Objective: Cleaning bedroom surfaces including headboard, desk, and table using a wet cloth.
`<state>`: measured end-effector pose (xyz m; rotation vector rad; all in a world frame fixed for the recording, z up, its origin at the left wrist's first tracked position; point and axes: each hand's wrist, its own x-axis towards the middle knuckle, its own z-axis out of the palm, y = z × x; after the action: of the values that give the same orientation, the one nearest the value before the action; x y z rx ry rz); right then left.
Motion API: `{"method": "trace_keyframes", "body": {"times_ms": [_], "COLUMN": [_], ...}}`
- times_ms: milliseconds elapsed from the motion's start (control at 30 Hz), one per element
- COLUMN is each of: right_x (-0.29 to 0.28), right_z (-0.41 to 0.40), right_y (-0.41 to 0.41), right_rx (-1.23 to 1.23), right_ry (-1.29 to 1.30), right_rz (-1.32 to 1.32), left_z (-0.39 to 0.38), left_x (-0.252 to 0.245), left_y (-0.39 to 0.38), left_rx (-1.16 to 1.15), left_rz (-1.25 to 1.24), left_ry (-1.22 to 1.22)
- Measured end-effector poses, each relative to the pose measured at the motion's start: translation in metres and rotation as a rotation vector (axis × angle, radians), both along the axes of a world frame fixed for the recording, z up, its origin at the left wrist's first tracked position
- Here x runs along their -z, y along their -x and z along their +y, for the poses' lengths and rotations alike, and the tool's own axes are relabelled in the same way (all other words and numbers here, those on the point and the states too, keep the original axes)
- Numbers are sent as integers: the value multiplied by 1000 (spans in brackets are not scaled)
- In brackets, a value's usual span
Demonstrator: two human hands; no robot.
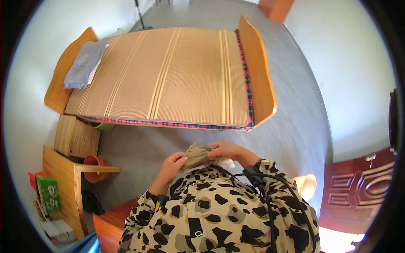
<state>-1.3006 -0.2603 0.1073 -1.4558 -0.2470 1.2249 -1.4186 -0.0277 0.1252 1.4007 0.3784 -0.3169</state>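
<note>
Both of my hands hold a crumpled olive-beige cloth [196,157] in front of my waist. My left hand [173,165] pinches its left end between thumb and fingers. On the other side, my right hand [225,150] grips the right end from above. A whitish piece of material [228,163] shows under my right hand; whether it belongs to the same cloth I cannot tell. Beyond my hands stands a bed with a striped woven mat [164,76] over plaid bedding [177,125]. Folded grey fabric [86,63] lies at its left end.
A wooden bedside cabinet [77,136], a wooden table [60,177] and terracotta-coloured buckets [95,169] stand at left. An orange-brown wooden piece [115,218] is close by my left side. An orange bucket [306,186] and a dark red door [354,186] are at right. Black cables [278,180] run over my right sleeve.
</note>
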Motion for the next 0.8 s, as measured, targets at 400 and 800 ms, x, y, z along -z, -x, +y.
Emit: {"method": "trace_keyframes", "body": {"times_ms": [400, 800], "right_x": [-65, -72], "right_z": [-218, -312], "right_y": [-18, -184], "right_rx": [609, 504], "right_ry": [-25, -8], "right_rz": [-249, -864], "left_z": [-163, -321], "left_x": [-11, 27], "left_y": [-114, -281], "left_rx": [566, -119], "left_rz": [-202, -366], "left_ry": [-339, -50]}}
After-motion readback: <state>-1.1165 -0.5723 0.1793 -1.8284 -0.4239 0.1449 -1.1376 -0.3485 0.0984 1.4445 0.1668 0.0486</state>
